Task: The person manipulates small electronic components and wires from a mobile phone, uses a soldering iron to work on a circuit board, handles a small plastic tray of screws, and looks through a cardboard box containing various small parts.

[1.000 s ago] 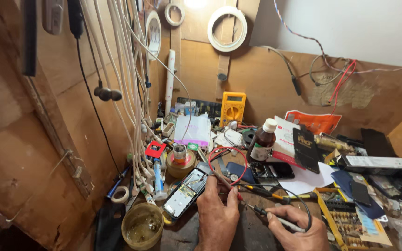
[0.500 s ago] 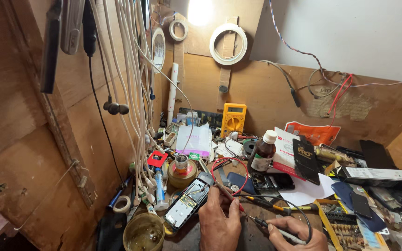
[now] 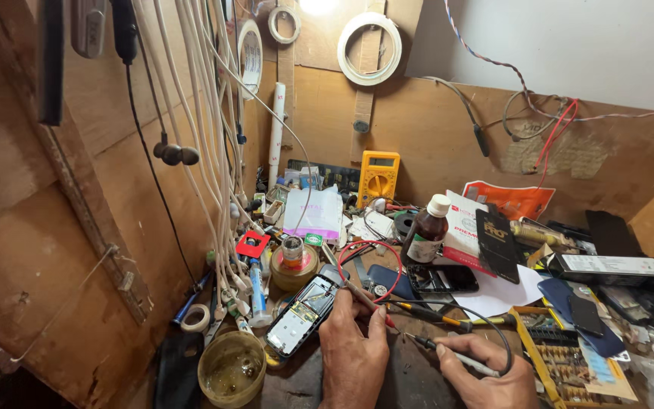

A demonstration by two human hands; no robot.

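The left hand (image 3: 353, 356) lies knuckles-up at the bench's near edge, its fingers curled narrow around a slim probe with a red tip (image 3: 363, 297), which slants up toward the opened phone (image 3: 302, 314). The right hand (image 3: 486, 371), just beside it, is closed in a pen grip on a second probe with a pale handle (image 3: 459, 357), its dark tip pointing left toward the left hand's fingertips; whether the tips touch anything cannot be told. A black lead (image 3: 486, 322) curves from this hand back across the bench, and a red lead (image 3: 369, 244) loops behind the left hand.

The opened phone lies tilted just left of the left hand, its back off, showing a green circuit board above and a pale blank panel below (it rests flat on the bench, not held).

Near the front left corner stands a round yellowish tub (image 3: 232, 369). Behind the phone sits a small tin with a jar (image 3: 293, 259) on it. Further back, a yellow multimeter (image 3: 378, 176) leans against the rear wall, and a brown bottle with a white cap (image 3: 425, 231) stands near the middle. A black phone (image 3: 444, 279) lies to the right of the red lead, and white cables (image 3: 210, 151) hang down the left wall
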